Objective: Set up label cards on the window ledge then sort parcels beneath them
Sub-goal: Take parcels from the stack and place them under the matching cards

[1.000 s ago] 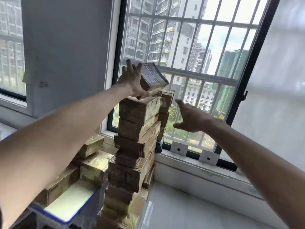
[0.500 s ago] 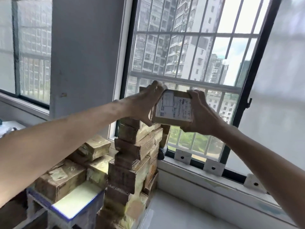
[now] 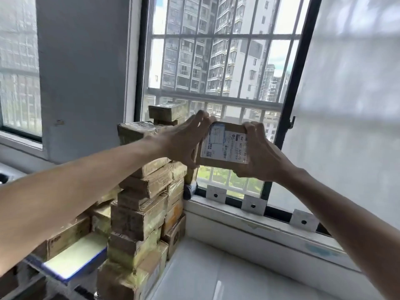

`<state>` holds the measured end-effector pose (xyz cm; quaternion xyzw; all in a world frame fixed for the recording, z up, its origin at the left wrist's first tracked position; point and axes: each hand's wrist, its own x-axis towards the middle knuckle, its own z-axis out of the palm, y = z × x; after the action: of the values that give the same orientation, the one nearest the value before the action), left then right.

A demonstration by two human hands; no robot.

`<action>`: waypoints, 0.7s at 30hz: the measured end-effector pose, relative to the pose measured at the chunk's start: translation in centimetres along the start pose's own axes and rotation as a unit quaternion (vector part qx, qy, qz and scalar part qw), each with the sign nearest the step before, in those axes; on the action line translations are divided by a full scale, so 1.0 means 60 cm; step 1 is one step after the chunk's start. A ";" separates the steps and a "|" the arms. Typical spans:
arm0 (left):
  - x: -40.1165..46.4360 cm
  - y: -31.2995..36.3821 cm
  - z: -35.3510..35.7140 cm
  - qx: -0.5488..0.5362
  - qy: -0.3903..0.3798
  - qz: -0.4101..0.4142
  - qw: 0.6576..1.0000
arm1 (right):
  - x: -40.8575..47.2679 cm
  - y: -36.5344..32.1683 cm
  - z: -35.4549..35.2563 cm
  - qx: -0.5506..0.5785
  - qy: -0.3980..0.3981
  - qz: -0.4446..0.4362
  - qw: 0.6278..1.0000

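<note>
Both hands' grip still holds the parcel (image 3: 224,146), now right of the stack (image 3: 142,213).

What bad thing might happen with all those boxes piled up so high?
The tall stack of parcels looks uneven, with boxes jutting out, so a bump from the left forearm beside it might topple it. The parcel is held in the air by the left hand and right hand; a loose grip might drop it.

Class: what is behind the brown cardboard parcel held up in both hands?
Behind the brown cardboard parcel are the barred window and apartment blocks outside. The stretch of bars directly behind it is covered.
</note>
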<state>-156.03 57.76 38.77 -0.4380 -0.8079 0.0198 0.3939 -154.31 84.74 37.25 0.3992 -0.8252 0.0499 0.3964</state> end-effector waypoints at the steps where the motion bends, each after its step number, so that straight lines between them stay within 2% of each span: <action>1: 0.011 0.011 0.007 -0.006 0.002 0.005 1.000 | -0.016 0.008 -0.008 -0.003 -0.004 0.005 1.000; 13: 0.163 0.156 0.089 -0.051 0.005 0.052 0.997 | -0.183 0.111 -0.121 -0.034 -0.038 0.075 0.996; 21: 0.203 0.174 0.141 -0.064 -0.011 0.061 0.996 | -0.224 0.142 -0.120 -0.054 -0.055 0.125 0.989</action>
<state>-158.05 75.64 36.54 -0.5106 -0.7835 -0.0025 0.3542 -150.92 101.69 34.82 0.2730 -0.8905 0.0326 0.3624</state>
